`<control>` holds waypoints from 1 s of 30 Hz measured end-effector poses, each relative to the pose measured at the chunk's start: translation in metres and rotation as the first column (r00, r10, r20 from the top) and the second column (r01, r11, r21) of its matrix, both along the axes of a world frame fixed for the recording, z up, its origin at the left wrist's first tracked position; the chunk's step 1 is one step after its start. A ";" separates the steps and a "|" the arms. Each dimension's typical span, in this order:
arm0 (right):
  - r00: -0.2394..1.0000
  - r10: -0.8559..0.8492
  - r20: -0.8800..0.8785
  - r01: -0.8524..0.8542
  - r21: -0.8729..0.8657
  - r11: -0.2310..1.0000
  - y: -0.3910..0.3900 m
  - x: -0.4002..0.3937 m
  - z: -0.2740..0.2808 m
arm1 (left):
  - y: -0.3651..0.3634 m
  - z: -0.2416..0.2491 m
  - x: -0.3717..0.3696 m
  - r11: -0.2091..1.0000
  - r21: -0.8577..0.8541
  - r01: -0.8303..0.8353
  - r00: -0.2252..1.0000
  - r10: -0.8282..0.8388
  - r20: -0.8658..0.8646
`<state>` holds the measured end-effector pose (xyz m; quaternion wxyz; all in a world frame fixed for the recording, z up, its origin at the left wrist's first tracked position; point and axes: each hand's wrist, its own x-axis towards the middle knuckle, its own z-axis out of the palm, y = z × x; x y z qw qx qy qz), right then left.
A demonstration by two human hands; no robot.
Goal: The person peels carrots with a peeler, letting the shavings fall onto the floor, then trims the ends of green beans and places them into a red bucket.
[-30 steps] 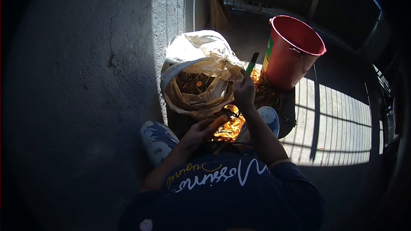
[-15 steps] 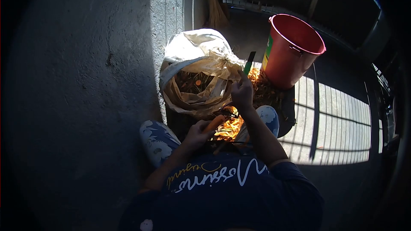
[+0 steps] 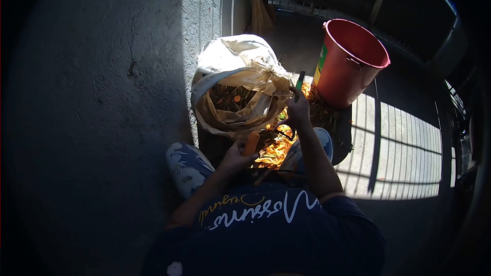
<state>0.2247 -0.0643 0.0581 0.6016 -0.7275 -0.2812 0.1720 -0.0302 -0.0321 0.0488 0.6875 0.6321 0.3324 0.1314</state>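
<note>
Carrot [image 3: 250, 144], probably, is pinched in the fingers of the left hand [image 3: 233, 160]; green tool [image 3: 299, 82] is gripped by the right hand [image 3: 298, 109]. Orange shavings [image 3: 275, 153] already heaped beside left fingers; unshaved remainder on carrot cannot be told.

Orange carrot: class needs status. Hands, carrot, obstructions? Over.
Left hand gripping thick orange carrot. Right hand, apart from carrot, closed on green-and-black tool. Crumpled white open sack close beyond carrot; orange peelings between knees. Over.
</note>
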 end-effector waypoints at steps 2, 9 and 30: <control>1.000 0.010 -0.015 -0.009 0.019 1.000 0.001 0.001 -0.011 | 0.006 0.001 -0.001 0.993 -0.112 -0.022 0.999 0.027 0.044; 0.998 0.023 0.059 -0.014 -0.142 0.990 -0.013 -0.007 -0.002 | 0.008 -0.001 -0.002 0.867 -0.497 0.030 0.960 0.113 0.255; 0.771 0.478 -0.422 -0.432 0.204 0.878 -0.009 -0.045 -0.006 | 0.013 0.012 -0.003 0.753 -0.658 -0.002 0.966 0.171 0.193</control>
